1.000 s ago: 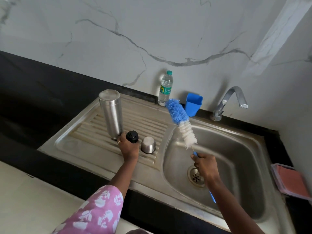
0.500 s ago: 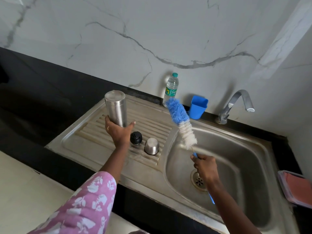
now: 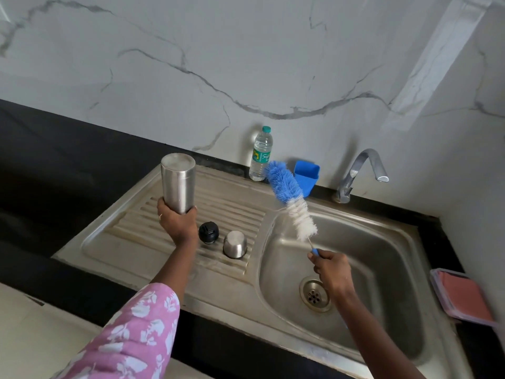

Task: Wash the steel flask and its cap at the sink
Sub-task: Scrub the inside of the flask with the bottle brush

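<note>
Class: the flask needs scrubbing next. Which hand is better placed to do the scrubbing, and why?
Right. The right hand grips the blue-and-white bottle brush over the steel sink basin; the left hand is occupied, holding the cylindrical steel flask above the ribbed drainboard.

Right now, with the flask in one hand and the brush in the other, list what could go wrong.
1. The left hand grips the flask only at its lower end; it might slip and drop onto the black cap or steel cup nearby.
2. The brush, held by the right hand, reaches near the plastic bottle and could topple it.
</note>
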